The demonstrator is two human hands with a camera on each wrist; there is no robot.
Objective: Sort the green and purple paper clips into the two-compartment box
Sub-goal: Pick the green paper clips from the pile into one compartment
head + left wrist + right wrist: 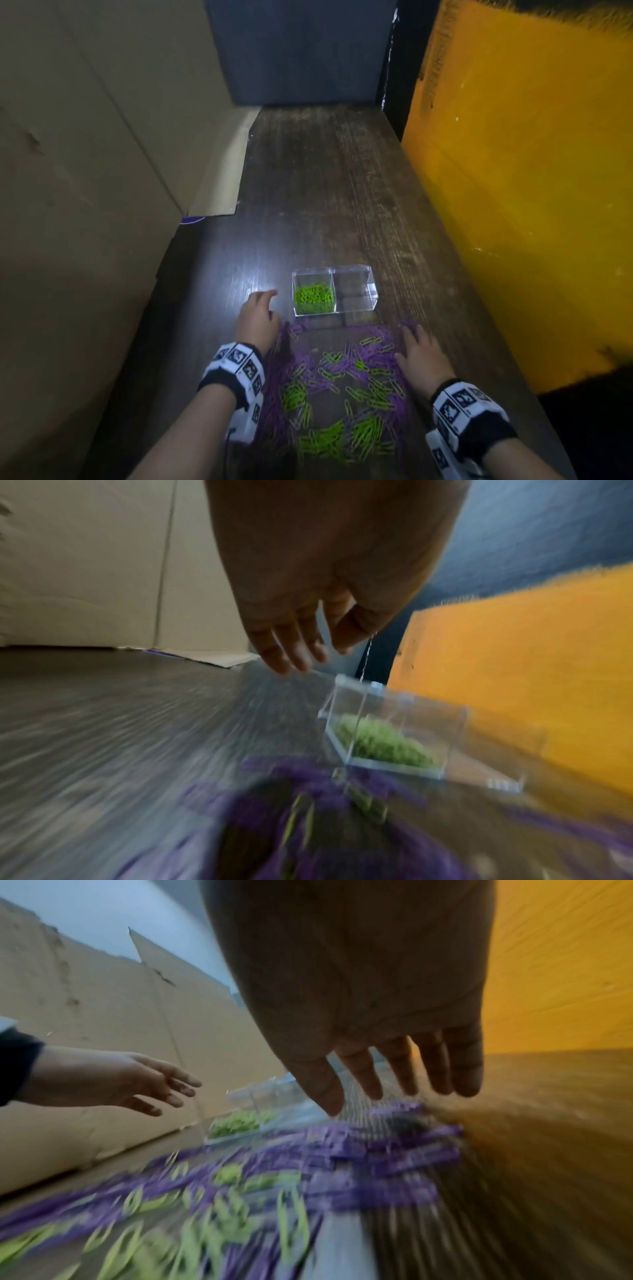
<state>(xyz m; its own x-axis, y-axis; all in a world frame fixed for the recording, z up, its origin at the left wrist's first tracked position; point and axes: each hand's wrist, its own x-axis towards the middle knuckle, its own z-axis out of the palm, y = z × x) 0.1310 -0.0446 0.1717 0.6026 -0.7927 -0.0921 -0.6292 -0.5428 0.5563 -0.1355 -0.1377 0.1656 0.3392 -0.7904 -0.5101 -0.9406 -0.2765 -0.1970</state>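
Writing: none legible — the wristbands [239, 363] carry only black-and-white square marker patterns.

Box [356, 274]: clear plastic, two compartments, standing on the dark wood-grain table [325, 188] about midway across it. Its left compartment holds a heap of green clips [314, 298]; the right one shows nothing inside.

Loose clips [342, 383]: purple and green, mixed, spread on the table between box and near edge — purple mostly round the outside, green in clusters within.

Left hand [257, 320]: above the table just left of the box, at the spread's far left corner, fingers loose and apart, holding nothing.

Right hand [420, 356]: palm down at the spread's right side, fingers straight and parted over purple clips; contact cannot be told.

Surround: cardboard [85, 154] along the left edge, yellow panel [531, 171] along the right.
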